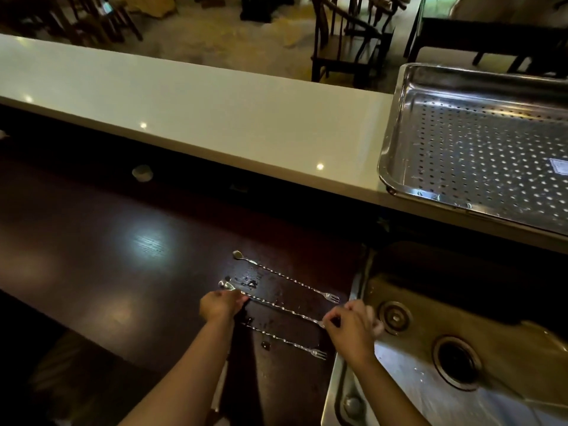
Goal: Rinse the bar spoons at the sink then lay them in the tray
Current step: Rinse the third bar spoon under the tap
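Note:
Three twisted-stem bar spoons lie side by side on the dark wooden counter, bowls to the left and fork ends to the right. The far spoon (285, 276) and the near spoon (287, 341) lie untouched. My left hand (219, 304) pinches the middle spoon (282, 309) near its bowl. My right hand (350, 329) pinches the same spoon at its fork end, by the sink edge. The steel sink (430, 379) sits to the right. The perforated steel tray (396, 124) rests on the raised white ledge at the upper right, with nothing in it.
The white ledge (184, 103) runs across behind the dark counter (107, 256). Small wet spots dot the counter around the spoons. The sink has a drain hole (458, 361) and a round strainer fitting (395, 316). Dark chairs stand beyond the ledge.

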Available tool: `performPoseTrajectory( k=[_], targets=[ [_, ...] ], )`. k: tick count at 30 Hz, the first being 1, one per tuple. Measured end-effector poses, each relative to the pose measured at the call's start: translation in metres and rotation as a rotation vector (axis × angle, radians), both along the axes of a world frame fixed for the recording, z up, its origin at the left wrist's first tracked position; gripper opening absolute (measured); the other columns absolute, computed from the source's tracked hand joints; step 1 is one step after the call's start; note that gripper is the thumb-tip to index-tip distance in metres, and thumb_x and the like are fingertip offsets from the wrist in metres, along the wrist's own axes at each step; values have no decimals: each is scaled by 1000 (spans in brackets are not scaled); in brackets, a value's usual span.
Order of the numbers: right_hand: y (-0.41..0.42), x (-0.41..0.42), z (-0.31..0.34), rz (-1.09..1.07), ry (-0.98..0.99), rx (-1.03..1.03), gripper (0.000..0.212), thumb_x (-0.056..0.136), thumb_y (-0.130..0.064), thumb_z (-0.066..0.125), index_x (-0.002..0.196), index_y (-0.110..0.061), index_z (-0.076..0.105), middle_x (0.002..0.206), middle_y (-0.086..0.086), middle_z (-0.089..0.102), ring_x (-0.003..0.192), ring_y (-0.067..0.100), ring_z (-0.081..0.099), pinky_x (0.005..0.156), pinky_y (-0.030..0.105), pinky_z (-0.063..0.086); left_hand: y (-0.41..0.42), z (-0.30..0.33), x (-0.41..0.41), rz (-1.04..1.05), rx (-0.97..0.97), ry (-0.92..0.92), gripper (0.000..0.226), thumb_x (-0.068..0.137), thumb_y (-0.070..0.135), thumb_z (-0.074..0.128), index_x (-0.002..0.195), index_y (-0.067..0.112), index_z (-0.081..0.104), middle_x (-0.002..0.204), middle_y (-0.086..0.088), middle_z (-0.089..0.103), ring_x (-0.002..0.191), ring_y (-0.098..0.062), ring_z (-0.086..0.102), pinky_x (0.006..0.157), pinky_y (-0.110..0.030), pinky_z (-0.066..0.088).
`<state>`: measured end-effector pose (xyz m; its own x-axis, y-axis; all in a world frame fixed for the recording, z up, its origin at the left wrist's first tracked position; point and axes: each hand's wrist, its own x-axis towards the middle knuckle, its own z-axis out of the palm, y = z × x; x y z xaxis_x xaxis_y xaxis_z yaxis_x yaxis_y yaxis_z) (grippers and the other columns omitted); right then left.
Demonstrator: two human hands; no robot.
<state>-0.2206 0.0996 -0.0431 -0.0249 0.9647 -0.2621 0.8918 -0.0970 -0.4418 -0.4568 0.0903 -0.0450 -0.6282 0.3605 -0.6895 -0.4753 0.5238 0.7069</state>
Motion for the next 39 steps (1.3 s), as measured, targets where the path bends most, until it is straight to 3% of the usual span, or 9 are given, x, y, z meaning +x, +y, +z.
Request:
performPoseTrajectory(
  k=[3, 7, 13, 19, 21, 23, 26, 36, 39],
  targets=[
    [-3, -2, -6, 23, -62, 47, 8, 81, -35, 60, 80, -35, 68, 99, -9, 37, 108, 15, 35, 82, 31, 12, 0, -5, -1, 18, -8, 15, 21, 80, -8, 62, 64, 0, 52, 35, -5, 59, 29, -9, 57, 36, -15, 49],
    [-6, -1, -12, 20, -75, 93, 7, 80, -35, 62, 78, -35, 69, 101, -9, 45, 109, 15, 37, 91, 33, 11, 2, -10, -2, -60, -90, 89, 21, 79, -4, 65, 64, 5, 54, 38, -4, 60, 36, -14, 61, 66, -31, 57],
    [-10, -2, -5, 144, -99, 251, 21, 55, -19, 86, 62, -25, 68, 75, -5, 63, 84, 25, 61, 90, 53, 35, 5, -7, -3, -77, -61, 121, 26, 83, -6, 60, 61, 3, 51, 59, -12, 58, 25, -7, 53, 32, -15, 47],
    [6, -5, 2, 201, -148, 332, 30, 54, -23, 87, 79, -22, 71, 80, -4, 67, 79, 21, 66, 87, 54, 44, 3, 6, 6, -33, 41, 100, 25, 90, 7, 53, 65, 9, 53, 64, -7, 59, 30, 0, 55, 32, -9, 40],
    [18, -13, 5, 219, -166, 361, 34, 55, -22, 87, 86, -21, 72, 84, -2, 68, 82, 22, 66, 86, 54, 45, 8, 13, 14, -32, 94, -64, 20, 92, 10, 50, 74, 8, 56, 73, -8, 61, 40, -2, 61, 41, -11, 46],
    [30, -21, 5, 240, -193, 351, 37, 54, -22, 87, 88, -21, 73, 85, -1, 69, 84, 24, 66, 86, 54, 45, 14, 22, 22, -88, 142, -344, 19, 95, 17, 44, 96, 4, 58, 97, -9, 62, 79, -13, 69, 69, -21, 52],
    [43, -29, 0, 253, -201, 288, 29, 66, -24, 79, 95, -21, 72, 96, 0, 70, 99, 24, 62, 98, 51, 33, 22, 28, 32, -162, 152, -553, 38, 99, 26, 36, 126, 3, 49, 123, -10, 57, 124, -24, 51, 93, -37, 41],
    [56, -28, -5, 318, -205, 164, 13, 86, -31, 53, 92, -30, 65, 103, -10, 62, 109, 12, 47, 96, 34, 21, 36, 14, 70, -201, 109, -541, 42, 100, 14, 25, 134, -7, 37, 143, -23, 41, 135, -31, 38, 108, -37, 31],
    [61, -27, 0, 349, -194, 75, 15, 87, -29, 51, 90, -29, 65, 101, -9, 65, 107, 13, 50, 94, 35, 23, 38, 11, 77, -237, 75, -393, 36, 98, 8, 34, 127, -11, 43, 134, -28, 50, 126, -36, 49, 99, -37, 40]
  ],
)
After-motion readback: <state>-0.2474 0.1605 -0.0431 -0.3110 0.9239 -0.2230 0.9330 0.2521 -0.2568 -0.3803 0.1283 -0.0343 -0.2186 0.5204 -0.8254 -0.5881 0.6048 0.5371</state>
